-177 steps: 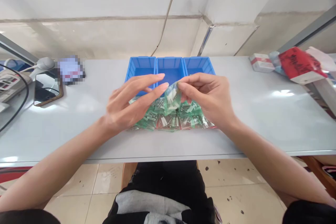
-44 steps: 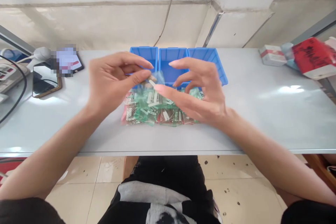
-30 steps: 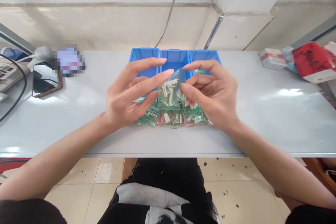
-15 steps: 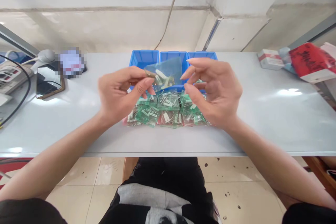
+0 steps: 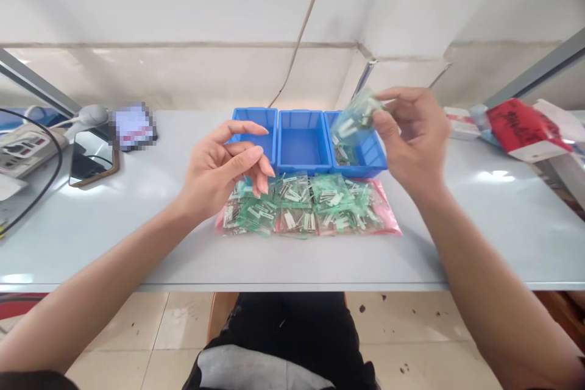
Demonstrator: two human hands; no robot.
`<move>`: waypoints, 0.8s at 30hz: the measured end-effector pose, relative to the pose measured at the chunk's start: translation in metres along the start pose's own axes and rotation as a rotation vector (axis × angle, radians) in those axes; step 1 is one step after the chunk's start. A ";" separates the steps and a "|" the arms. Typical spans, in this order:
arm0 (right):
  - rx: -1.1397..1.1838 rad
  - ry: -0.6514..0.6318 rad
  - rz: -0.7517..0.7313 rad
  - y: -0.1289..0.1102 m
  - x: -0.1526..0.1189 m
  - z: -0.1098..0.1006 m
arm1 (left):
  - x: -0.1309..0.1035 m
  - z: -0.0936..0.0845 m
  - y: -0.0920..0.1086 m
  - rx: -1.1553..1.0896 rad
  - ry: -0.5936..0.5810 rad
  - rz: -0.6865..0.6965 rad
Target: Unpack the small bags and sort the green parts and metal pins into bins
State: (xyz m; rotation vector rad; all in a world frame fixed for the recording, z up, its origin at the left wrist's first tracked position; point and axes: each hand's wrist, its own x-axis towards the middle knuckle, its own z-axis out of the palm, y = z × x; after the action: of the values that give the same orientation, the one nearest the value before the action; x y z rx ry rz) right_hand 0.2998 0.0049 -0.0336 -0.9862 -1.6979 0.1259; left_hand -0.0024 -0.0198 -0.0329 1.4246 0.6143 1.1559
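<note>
My right hand (image 5: 414, 134) pinches a clear plastic bag of small parts (image 5: 354, 119), white plugs and metal pieces, above the right blue bin (image 5: 365, 161). Inside that bin lies at least one similar bag. My left hand (image 5: 231, 164) hovers with fingers apart and nothing in them, in front of the left blue bin (image 5: 256, 116). The middle blue bin (image 5: 304, 140) has a bare bottom. Several greenish bags of small parts (image 5: 297, 204) lie on a pink plastic sheet (image 5: 388, 213) before the bins, partly hidden by my left fingers.
On the left are a smartphone (image 5: 94, 158), a power strip (image 5: 25, 146) with a white plug and black cable, and a blurred-out item (image 5: 134, 127). A red package (image 5: 523, 125) and a white box (image 5: 460, 124) stand on the right. The table's front edge (image 5: 292, 287) runs before my lap.
The bag of parts has passed from my left hand to my right, which has carried it rightward over the right bin. My left hand has let go. The view has tilted slightly upward.
</note>
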 end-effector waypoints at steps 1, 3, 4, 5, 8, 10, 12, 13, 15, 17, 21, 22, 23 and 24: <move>-0.025 -0.031 0.037 0.011 0.005 -0.007 | 0.001 -0.001 -0.001 -0.005 0.024 0.000; -0.105 -0.149 0.051 0.031 0.011 -0.018 | 0.002 -0.003 -0.002 -0.008 0.057 -0.011; -0.140 -0.227 0.056 0.038 0.012 -0.022 | 0.002 -0.004 -0.003 -0.007 0.067 -0.017; -0.168 -0.303 0.065 0.044 0.012 -0.025 | 0.002 -0.004 -0.003 -0.004 0.074 -0.019; -0.215 -0.455 0.088 0.051 0.010 -0.029 | 0.002 -0.003 -0.004 0.016 0.072 -0.011; -0.255 -0.499 0.079 0.051 0.008 -0.029 | 0.001 -0.003 -0.005 0.035 0.060 -0.010; -0.310 -0.518 0.040 0.051 0.007 -0.028 | 0.001 -0.004 -0.006 0.050 0.044 -0.004; -0.339 -0.516 0.011 0.052 0.006 -0.028 | 0.001 -0.004 -0.006 0.056 0.037 0.005; -0.396 -0.502 -0.065 0.054 0.005 -0.027 | 0.001 -0.006 -0.008 0.075 0.023 0.022; -0.462 -0.477 -0.139 0.053 0.004 -0.026 | 0.001 -0.007 -0.009 0.105 0.014 0.031; -0.572 -0.374 -0.251 0.033 0.001 -0.019 | 0.000 -0.007 -0.010 0.156 0.031 0.060; -0.558 -0.335 -0.289 0.023 -0.001 -0.016 | 0.000 -0.007 -0.010 0.162 0.041 0.070; -0.512 -0.297 -0.334 0.013 -0.002 -0.012 | 0.001 -0.007 -0.010 0.170 0.051 0.075; -0.439 -0.318 -0.384 0.001 -0.005 -0.009 | 0.001 -0.007 -0.010 0.177 0.059 0.080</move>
State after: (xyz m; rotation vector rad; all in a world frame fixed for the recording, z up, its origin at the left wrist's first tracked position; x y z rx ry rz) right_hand 0.3080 -0.0008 -0.0344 -0.9676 -2.2365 -0.3758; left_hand -0.0059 -0.0134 -0.0432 1.5818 0.7210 1.2346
